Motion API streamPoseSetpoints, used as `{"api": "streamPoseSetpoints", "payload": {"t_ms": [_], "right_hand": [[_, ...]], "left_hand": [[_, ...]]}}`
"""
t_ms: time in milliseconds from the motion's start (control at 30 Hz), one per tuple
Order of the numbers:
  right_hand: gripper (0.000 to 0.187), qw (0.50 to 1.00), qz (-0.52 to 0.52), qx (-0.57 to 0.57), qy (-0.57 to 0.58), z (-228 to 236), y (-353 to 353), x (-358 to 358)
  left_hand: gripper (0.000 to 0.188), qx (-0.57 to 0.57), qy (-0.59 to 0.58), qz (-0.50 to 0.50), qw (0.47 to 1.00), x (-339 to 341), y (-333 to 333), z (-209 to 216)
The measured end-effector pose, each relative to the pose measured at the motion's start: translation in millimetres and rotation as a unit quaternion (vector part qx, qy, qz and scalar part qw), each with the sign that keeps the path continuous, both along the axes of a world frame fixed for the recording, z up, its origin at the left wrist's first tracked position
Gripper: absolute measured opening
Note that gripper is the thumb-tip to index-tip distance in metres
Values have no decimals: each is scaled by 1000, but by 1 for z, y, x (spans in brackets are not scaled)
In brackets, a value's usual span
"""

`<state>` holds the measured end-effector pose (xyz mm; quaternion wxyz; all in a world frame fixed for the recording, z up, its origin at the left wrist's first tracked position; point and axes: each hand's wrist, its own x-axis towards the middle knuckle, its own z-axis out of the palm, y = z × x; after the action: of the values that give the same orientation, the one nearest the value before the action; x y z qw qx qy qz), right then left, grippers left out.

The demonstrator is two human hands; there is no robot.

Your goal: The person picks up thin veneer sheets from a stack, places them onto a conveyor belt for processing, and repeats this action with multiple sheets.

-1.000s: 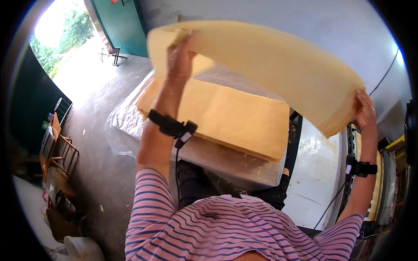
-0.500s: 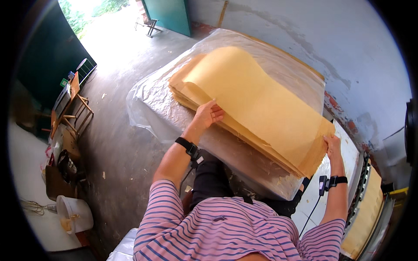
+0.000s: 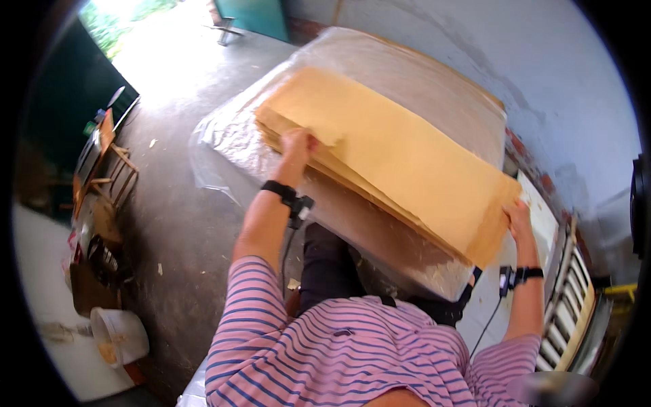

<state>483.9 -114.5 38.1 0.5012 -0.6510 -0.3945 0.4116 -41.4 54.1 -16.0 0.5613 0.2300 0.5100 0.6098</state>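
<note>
A stack of thin, tan-yellow sheets (image 3: 380, 136) with ragged edges lies slantwise on a low, plastic-covered pile (image 3: 434, 85). Its top sheet lies nearly flat, slightly raised along the near edge. My left hand (image 3: 298, 146) is closed on that near edge, toward the stack's left end, where a small piece of the sheet sticks up. At the stack's right end my right hand (image 3: 519, 218) pinches the sheet corner between thumb and fingers. Some fingertips of both hands are hidden. Black straps with small devices circle both wrists.
To the right stands a slatted rack (image 3: 569, 298) beside a white surface (image 3: 539, 203). A white bucket (image 3: 121, 336) sits at the lower left, with a wooden folding chair (image 3: 121, 159) farther up. Scraps lie on the concrete floor (image 3: 183, 197). A blue-grey wall (image 3: 542, 88) borders the pile.
My left hand has moved left along the near edge and closed on it. The top sheet's raised bulge has flattened. Slats now show on the right-hand rack where a yellow sheet lay.
</note>
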Motion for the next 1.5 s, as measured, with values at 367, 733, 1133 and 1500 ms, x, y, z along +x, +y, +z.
{"api": "streamPoseSetpoints", "payload": {"t_ms": [367,733,1133,1500], "right_hand": [[31,958,-80,-4,-277,-11,8,-12],[21,815,-134,-163,-540,-113,-207,54],[34,819,-158,-352,-425,-188,-374,-43],[49,752,-241,-431,-437,-201,-373,19]], "left_hand": [[21,-60,90,46,993,-26,-10,-5],[19,-47,192,-364,910,128,-138,12],[27,-122,241,-661,700,244,-225,-14],[24,-128,278,-671,676,263,-237,8]]}}
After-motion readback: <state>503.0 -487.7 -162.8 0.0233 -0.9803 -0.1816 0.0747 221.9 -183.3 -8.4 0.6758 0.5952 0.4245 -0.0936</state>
